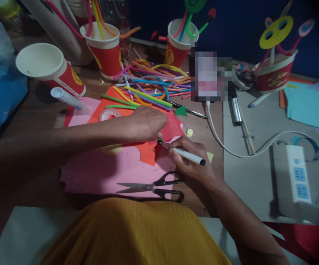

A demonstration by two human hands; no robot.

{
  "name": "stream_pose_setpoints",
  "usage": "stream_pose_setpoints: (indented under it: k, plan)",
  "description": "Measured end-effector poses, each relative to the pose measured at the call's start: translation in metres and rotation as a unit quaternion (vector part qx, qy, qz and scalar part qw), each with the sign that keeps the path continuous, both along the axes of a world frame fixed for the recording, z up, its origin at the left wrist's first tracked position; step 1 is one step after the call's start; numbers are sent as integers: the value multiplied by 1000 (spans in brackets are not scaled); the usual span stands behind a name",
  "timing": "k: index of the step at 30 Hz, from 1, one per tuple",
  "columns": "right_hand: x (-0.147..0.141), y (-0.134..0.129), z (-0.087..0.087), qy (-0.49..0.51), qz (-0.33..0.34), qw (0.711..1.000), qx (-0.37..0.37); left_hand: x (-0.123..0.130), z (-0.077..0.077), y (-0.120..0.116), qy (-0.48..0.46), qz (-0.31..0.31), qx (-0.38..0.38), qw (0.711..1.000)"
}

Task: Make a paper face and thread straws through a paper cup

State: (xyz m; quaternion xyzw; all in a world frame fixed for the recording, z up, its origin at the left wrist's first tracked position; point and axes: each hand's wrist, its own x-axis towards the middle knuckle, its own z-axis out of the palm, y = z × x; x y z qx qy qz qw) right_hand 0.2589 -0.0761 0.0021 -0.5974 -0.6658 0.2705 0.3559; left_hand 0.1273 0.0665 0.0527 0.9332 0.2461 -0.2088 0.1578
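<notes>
Okay, on my feed the right hand (187, 165) has its grip clamped on a white marker (188, 155), black end out to the right, tip at a small green piece (160, 141). That piece sits over the near part of the layered papers, right by the left hand's (148, 123) fingertips; I can't tell whether the left grip is pinched on it or only pressing. Red paper (173, 123) lies under and beside the left hand, pink paper (90, 176) spreads nearer me. Scissors (150, 187), blades slightly apart and pointing left, lie along the pink paper's near edge, handles right. Tape roll (104, 116) just beyond the left wrist. Farther back on the table (46, 114) I get a pile of bendy sticks (159, 79), with paper cups (104, 53) behind. White cable (216, 138) curves off right to a power strip (298, 156).
</notes>
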Motion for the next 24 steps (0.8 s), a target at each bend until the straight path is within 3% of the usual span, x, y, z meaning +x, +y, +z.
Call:
stream_pose_setpoints:
  k: [13,24]
  plan:
    - [1,-2,7,-19,-29,999,-24,3,3,-4,13,7,-1,1000]
    - [-5,1,-1,-7,-24,1000,6,4,1,-4,-1,-6,16,1000]
